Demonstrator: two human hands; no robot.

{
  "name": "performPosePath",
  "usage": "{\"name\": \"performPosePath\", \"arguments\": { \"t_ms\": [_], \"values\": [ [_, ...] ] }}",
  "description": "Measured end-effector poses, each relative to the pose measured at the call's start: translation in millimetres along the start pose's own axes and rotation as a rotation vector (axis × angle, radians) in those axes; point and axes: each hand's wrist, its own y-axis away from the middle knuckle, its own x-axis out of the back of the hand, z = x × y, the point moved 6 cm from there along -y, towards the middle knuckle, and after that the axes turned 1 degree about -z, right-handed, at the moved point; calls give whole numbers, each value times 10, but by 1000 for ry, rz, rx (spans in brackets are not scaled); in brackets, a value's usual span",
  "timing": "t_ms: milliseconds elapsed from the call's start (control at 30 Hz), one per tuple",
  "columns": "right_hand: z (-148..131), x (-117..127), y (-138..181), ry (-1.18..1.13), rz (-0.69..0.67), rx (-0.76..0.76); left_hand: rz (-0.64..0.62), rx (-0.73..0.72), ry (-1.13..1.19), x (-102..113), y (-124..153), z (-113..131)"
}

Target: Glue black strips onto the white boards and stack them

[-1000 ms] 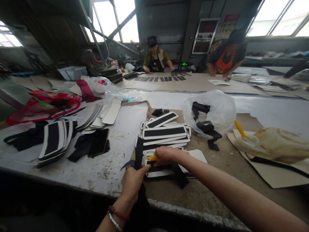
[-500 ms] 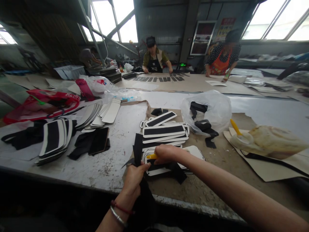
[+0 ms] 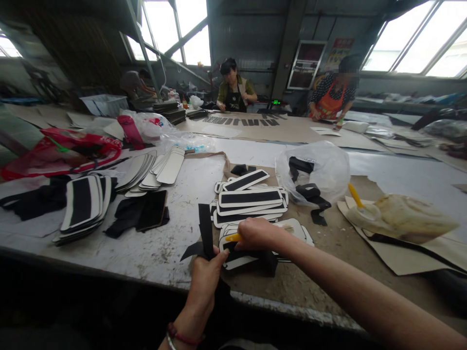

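Black strip (image 3: pixel 205 228) pinched in left hand (image 3: pixel 204 279), right hand (image 3: pixel 255 234) gripping yellow tool (image 3: pixel 232 237)

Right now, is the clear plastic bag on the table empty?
No, the clear plastic bag holds black strips, some spilling out onto the table.

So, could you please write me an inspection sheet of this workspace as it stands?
Surface: long worn table, brown card sheet under the work.
Job's things: black strip pinched by the left hand; yellow tool gripped by the right hand, pressed on a white-edged panel at the front of the panel stack.
Clutter: clear bag of black pieces, red bag, more panels, glue pot with brush.
Fingers: both hands closed on their things.
Cables: nothing seen.
Surroundings: three people at tables behind, big windows.
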Motion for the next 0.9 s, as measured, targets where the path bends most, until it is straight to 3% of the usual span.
{"name": "performPosePath", "arguments": {
  "t_ms": [267,500,667,900],
  "values": [
    [10,26,7,-28,59,-24,22,-24,39,79,0,1],
    [77,101,178,-39,-18,-16,43,11,77,126,-14,24],
    [575,135,537,-121,13,-164,51,42,78,223,-82,69],
    [1192,-87,929,-707,203,-217,65,111,103,284,-81,143]
  ]
}}
